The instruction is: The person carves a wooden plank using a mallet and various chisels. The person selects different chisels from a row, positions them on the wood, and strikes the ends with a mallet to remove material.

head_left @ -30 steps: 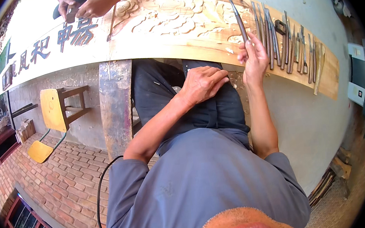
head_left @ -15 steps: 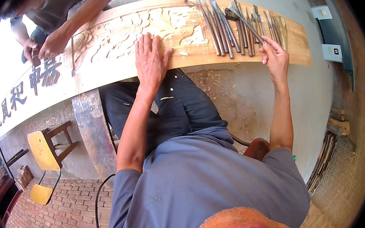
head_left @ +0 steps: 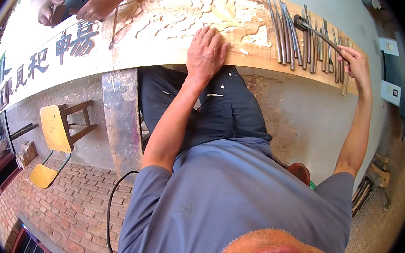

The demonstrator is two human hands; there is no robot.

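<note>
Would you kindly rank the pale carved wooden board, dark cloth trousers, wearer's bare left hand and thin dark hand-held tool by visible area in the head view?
Largest to smallest:
Board
Trousers
Left hand
Tool

This looks like a wood-carving workshop. A long wooden board (head_left: 182, 55) bears relief carving in swirling, petal-like shapes, with loose pale chips (head_left: 244, 52) lying beside the carved area. Slim chisels (head_left: 285, 32) are laid side by side toward one end (their blades and handles vary in width). At the far left, a co-worker (head_left: 98, 6) bends to a pale panel (head_left: 56, 76) bearing bold dark characters. Brick paving (head_left: 81, 195), a worn, stained plank (head_left: 123, 114) and a yellow chair (head_left: 54, 130) suggest a plain working area.
</note>
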